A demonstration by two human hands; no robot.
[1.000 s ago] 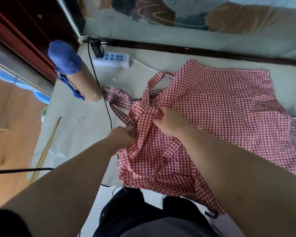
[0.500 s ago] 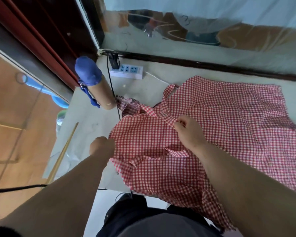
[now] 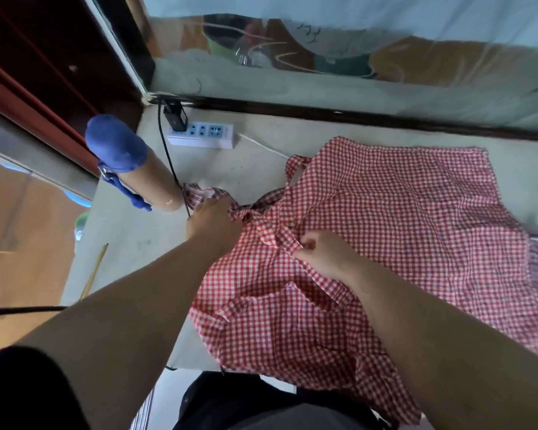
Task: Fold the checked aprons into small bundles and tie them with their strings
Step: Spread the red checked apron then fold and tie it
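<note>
step: flattening the apron (image 3: 401,218) for a first fold; no bundle yet, strings (image 3: 199,192) untied
apron: lying spread on the counter (image 3: 131,243), near edge hanging off toward the person
left hand (image 3: 213,223): gripping bunched cloth at the strings' end, near the cardboard tube (image 3: 149,184)
right hand (image 3: 326,254): pinching a raised fold mid-apron
next: probably pulling the top taut, then folding across
vs 0.5 s ago: left hand has gone from the near-left edge up to the strings; right hand staying mid-cloth
</note>
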